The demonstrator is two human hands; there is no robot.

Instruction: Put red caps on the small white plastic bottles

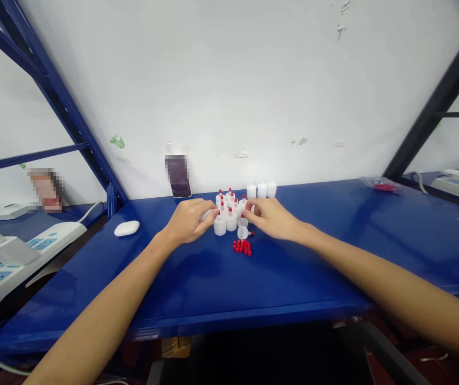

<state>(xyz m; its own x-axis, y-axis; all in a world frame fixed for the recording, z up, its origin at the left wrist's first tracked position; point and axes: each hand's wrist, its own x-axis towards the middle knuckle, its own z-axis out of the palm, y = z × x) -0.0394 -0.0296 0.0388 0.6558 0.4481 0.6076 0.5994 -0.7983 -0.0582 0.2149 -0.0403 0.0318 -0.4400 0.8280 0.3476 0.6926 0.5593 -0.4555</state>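
Note:
My left hand [189, 220] is closed around a small white squeeze bottle [206, 215], which my fingers partly hide. Just to its right stands a tight group of white squeeze bottles [231, 220] with red-tipped nozzles. At the right side of that group, my right hand [272, 218] has its thumb and fingers curled together; what they pinch is hidden. One bottle [243, 232] lies on its side below the group, its red tip pointing right. In front of it is a small cluster of loose red caps [242, 246].
Three white bottles [261, 190] stand against the wall. A phone [180, 179] leans there too. On the blue table [213, 289] lie a white earbud case [127, 228] at left and a plastic bag with red pieces [382, 184] at far right. Power strips [59, 235] sit beyond the left edge.

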